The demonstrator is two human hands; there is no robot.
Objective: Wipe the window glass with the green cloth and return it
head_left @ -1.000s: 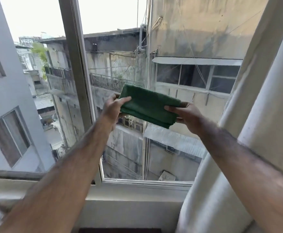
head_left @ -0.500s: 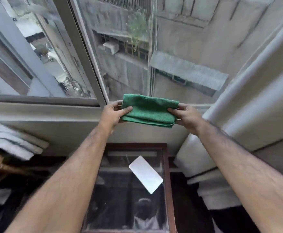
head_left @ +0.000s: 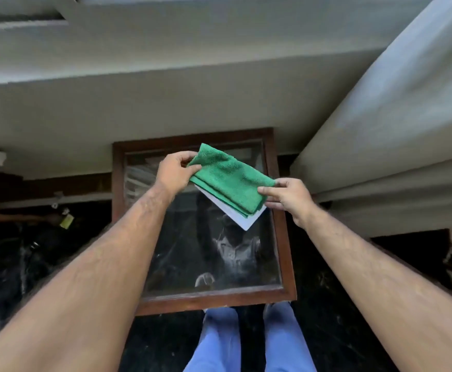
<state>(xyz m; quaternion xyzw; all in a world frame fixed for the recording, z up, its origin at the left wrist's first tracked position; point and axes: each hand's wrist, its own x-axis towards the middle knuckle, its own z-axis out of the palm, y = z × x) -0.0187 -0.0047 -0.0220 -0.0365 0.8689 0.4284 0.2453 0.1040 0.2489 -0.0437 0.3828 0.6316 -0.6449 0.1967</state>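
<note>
The folded green cloth (head_left: 228,179) is held between both hands, low over a glass-topped table. My left hand (head_left: 175,171) pinches its upper left corner. My right hand (head_left: 286,196) grips its lower right edge. The cloth lies over most of a white sheet (head_left: 242,220), whose lower corner sticks out beneath it. Whether the cloth rests on the sheet or hovers just above it cannot be told. The window glass is out of view; only the sill (head_left: 165,84) below it shows at the top.
The table has a dark wooden frame (head_left: 286,242) around reflective glass. A pale curtain (head_left: 396,124) hangs at the right. My legs in blue trousers (head_left: 219,339) stand below the table. Dark clutter (head_left: 45,232) fills the left side.
The view has tipped down from the window to the table. Both hands have lowered the cloth from in front of the glass to just over the white sheet.
</note>
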